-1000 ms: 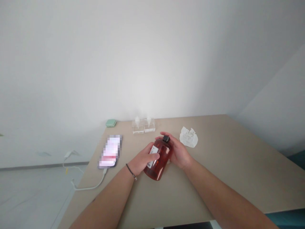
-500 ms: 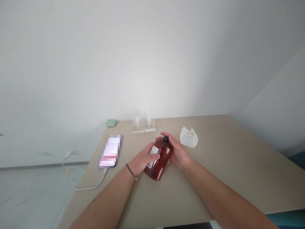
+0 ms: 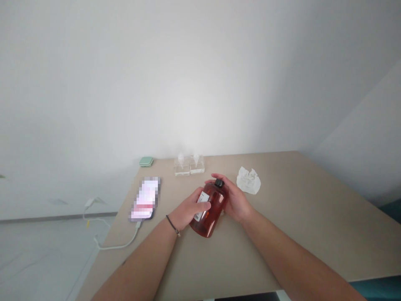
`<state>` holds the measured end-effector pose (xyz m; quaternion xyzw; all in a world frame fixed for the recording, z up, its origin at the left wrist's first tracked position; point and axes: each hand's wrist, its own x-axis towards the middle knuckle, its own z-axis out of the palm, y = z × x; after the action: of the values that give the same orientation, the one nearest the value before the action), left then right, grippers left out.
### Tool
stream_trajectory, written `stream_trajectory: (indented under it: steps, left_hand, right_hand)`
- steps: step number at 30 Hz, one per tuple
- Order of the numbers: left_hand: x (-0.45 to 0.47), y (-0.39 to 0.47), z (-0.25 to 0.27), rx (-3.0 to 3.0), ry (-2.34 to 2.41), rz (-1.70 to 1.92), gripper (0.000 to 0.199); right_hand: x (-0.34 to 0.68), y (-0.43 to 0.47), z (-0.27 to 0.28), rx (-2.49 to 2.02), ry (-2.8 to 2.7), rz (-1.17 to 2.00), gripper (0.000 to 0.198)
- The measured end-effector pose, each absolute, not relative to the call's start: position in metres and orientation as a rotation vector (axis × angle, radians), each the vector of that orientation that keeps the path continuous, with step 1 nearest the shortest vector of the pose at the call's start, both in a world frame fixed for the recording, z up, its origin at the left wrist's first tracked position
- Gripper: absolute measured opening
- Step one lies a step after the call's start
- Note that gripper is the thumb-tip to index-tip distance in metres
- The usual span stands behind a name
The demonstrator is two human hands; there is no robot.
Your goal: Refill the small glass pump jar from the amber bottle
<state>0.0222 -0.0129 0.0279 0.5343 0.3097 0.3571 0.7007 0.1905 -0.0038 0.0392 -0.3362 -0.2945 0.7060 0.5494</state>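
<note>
A reddish-brown bottle [image 3: 215,209] with a white label [image 3: 201,205] is tilted in front of me, its top leaning away and to the right. My left hand [image 3: 189,210] grips its left side, the thumb lying across the label. Wrapped round the far right side and shoulder of the bottle is my right hand [image 3: 236,200], its fingers curving behind the black cap [image 3: 219,182]. Most of the fingers of both hands are hidden behind the bottle.
Against the wall stand two clear square bottles [image 3: 182,168] with whitish tips. Right of them lies a crumpled tissue [image 3: 248,180]. A phone [image 3: 145,198] with a white charging cable [image 3: 120,246] is on the table's left, below a small green case [image 3: 146,161].
The black cap shows a little more, as the right thumb has shifted slightly off it. The bottle and left hand have hardly moved.
</note>
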Motion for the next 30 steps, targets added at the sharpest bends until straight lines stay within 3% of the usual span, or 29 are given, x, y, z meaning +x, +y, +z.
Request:
stream_trajectory:
  steps: [18,24,30]
  left_hand:
    - [0.0238,-0.014,0.0303,1.181,0.71,0.795,0.066]
    - [0.0239,-0.0136,0.0276,1.155,0.656,0.784,0.073]
    - [0.0225,-0.0135,0.0267,1.217,0.701,0.79,0.066]
  right_hand:
    - [0.1935,-0.005,0.0399,-0.758,-0.727,1.689,0.027]
    - [0.1919,-0.0065,0.039,-0.756,-0.78,1.634,0.028]
    - [0.1933,-0.0065,0.0419,-0.743,-0.723,1.693,0.026]
